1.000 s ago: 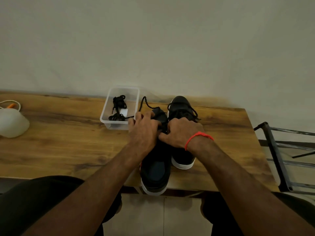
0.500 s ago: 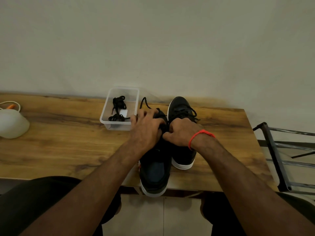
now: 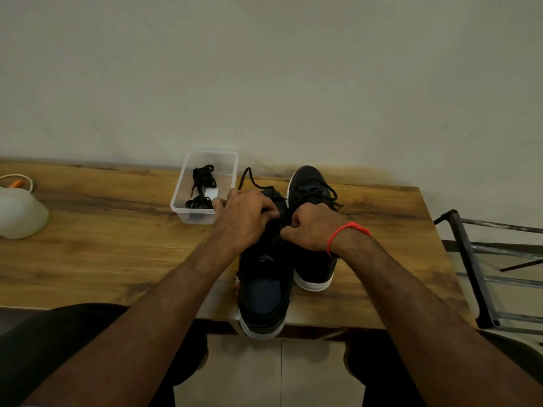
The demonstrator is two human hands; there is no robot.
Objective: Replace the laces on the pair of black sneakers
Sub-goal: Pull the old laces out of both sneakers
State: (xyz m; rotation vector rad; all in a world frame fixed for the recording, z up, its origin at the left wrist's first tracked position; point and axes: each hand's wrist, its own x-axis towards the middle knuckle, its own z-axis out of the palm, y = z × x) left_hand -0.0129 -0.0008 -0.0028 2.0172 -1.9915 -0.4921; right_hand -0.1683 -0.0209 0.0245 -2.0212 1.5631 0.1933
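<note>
Two black sneakers sit side by side on the wooden table (image 3: 88, 254), toes pointing away from the person. The near sneaker (image 3: 264, 295) lies toward six o'clock, its white heel hanging just over the table's front edge; the far sneaker (image 3: 311, 186) stands just beside it at about one o'clock, still laced.

Both hands are down on the lacing of the near sneaker. The left hand (image 3: 244, 218) covers the tongue area with its fingers curled over, the fingertips (image 3: 271, 213) pressed down at the eyelets; the right hand (image 3: 311, 227) meets it from three o'clock, knuckles bent, its thumb and curled fingers closed tight against the same spot. Each seems to pinch the lace there, though the lace between the fingers is hidden, so I cannot tell just how it is held. One loose lace end (image 3: 248, 177) trails out from under the left hand toward eleven o'clock, looping across the table.

At ten o'clock from the hands stands one clear plastic tub (image 3: 182, 189), touching or nearly touching the left hand's little finger. Inside lie two bundles of black laces (image 3: 202, 176), one behind the other, with a small white tag between them.

An orange wrist thread (image 3: 343, 230) circles the right wrist. Far off at nine o'clock rests one pale rounded object (image 3: 20, 212), and at three o'clock stands a dark metal rack (image 3: 470, 259).
</note>
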